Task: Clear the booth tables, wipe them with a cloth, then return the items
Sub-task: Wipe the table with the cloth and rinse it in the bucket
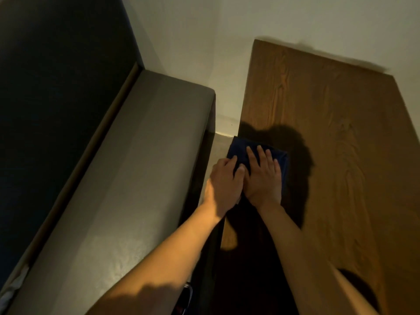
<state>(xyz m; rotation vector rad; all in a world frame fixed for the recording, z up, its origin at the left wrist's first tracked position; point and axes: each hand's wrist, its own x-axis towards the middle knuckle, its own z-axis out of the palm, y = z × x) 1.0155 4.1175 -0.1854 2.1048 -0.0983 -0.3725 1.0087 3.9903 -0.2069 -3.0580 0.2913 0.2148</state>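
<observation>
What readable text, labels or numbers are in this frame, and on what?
None readable.
Blue cloth, under the left hand and right hand: no tag or print visible.
Wooden table: only wood grain.
Grey bench seat and white wall: plain, no signs.
Small object at the bottom edge: too dark and cropped to tell.

The worktop (329, 133) runs from the lower middle of the frame to the upper right with bare wood beyond and to the right of the blue cloth (238, 151), so that stretch lies open up to the wall (227, 30), which closes it off at the top. Both hands, the left hand (223, 183) and the right hand (263, 178), lie on the cloth at the worktop's left edge. Left of that edge a narrow strip of floor (218, 146) separates it from the grey bench seat (113, 178), whose dark backrest (56, 87) blocks the frame's left side.
</observation>
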